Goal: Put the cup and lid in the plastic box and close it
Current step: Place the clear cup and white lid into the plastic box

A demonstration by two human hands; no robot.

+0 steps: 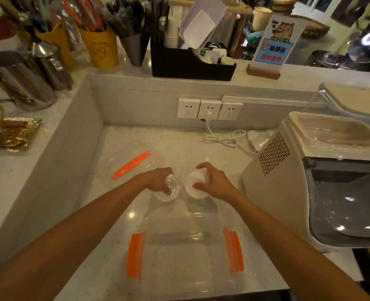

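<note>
A clear plastic box (186,253) with two orange side clips stands open near the front edge of the counter. Just beyond it, my left hand (158,179) grips a clear domed lid (169,190). My right hand (214,183) holds a white cup (195,185) tipped on its side, right beside the lid. The box's clear cover (125,159), with one orange clip along its edge, lies flat on the counter farther back to the left.
A cream-coloured machine (310,181) stands close on the right. A white cable (225,137) runs from wall sockets (209,108) at the back. A raised ledge on the left and rear carries metal jugs (21,79), yellow cups of straws and a black organiser (190,64).
</note>
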